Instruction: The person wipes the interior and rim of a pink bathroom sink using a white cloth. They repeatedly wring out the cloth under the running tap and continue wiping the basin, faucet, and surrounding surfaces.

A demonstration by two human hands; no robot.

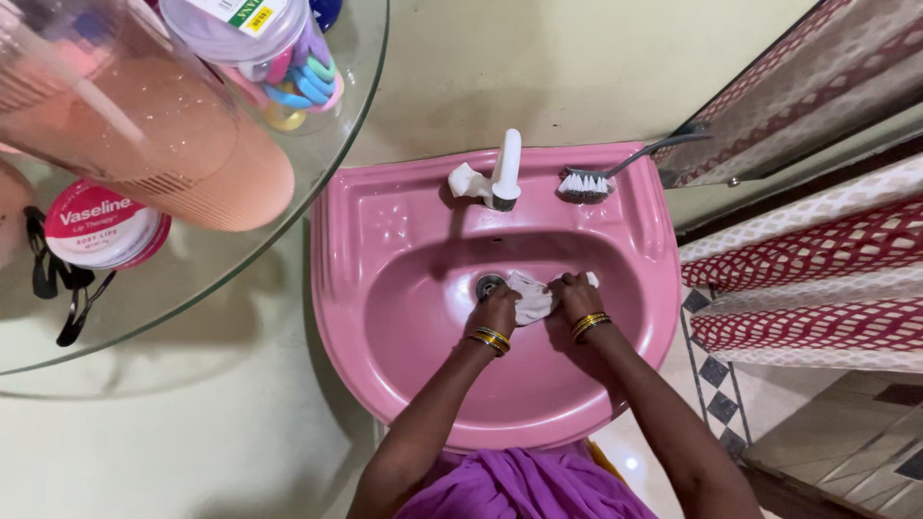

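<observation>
Both hands, left hand [496, 309] and right hand [579, 296], gripped a crumpled white cloth [531, 298] with fingers clamped, beside the drain [488, 285] in the smooth pink basin [385, 288].

pink sink [385, 288], white cloth [531, 298], gold bangles [588, 324]

Pink sink [385, 317], wall-mounted. On its back ledge: white tap [504, 173] at centre, brush [586, 183] just right of it, bristles up. Drain [488, 285] in the basin, white cloth [531, 298] beside it. Glass shelf [240, 259] upper left carries a tin [104, 226], black clips [58, 284], jars [260, 48].
</observation>
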